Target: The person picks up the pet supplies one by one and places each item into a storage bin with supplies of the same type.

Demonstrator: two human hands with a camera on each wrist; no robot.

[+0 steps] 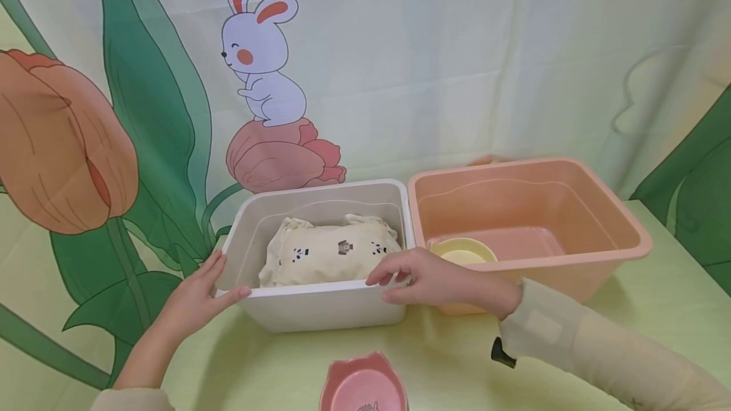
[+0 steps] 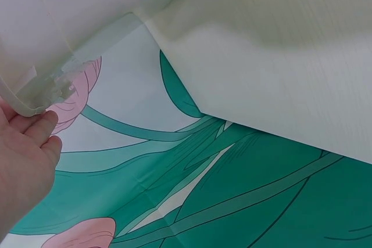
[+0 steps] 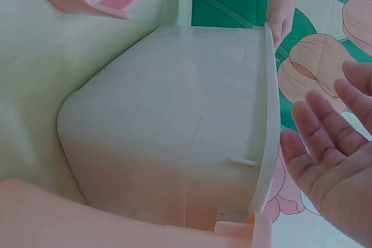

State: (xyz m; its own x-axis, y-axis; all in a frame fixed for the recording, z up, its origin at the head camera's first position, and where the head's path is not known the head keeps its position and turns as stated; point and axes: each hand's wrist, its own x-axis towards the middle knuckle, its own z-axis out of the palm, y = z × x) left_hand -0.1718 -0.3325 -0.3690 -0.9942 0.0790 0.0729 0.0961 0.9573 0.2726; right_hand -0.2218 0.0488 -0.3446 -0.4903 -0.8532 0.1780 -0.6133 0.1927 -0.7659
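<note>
A white plastic bin (image 1: 320,309) stands on the table with a plump cream cloth bundle (image 1: 325,252), like a small pillow, inside it. Small animal faces are printed on the cloth. My left hand (image 1: 197,297) holds the bin's front left corner, the thumb on the front rim and the fingers along the left side. Over the front right part of the rim is my right hand (image 1: 422,276). In the right wrist view its loosely bent fingers (image 3: 319,137) hold nothing and appear just apart from the rim.
Right beside the white bin stands a peach bin (image 1: 599,271) with a yellow bowl (image 1: 465,250) inside, partly hidden by my right forearm. A pink bowl (image 1: 365,385) with pointed ears sits in front on the table. Behind hangs a printed cloth (image 1: 388,81).
</note>
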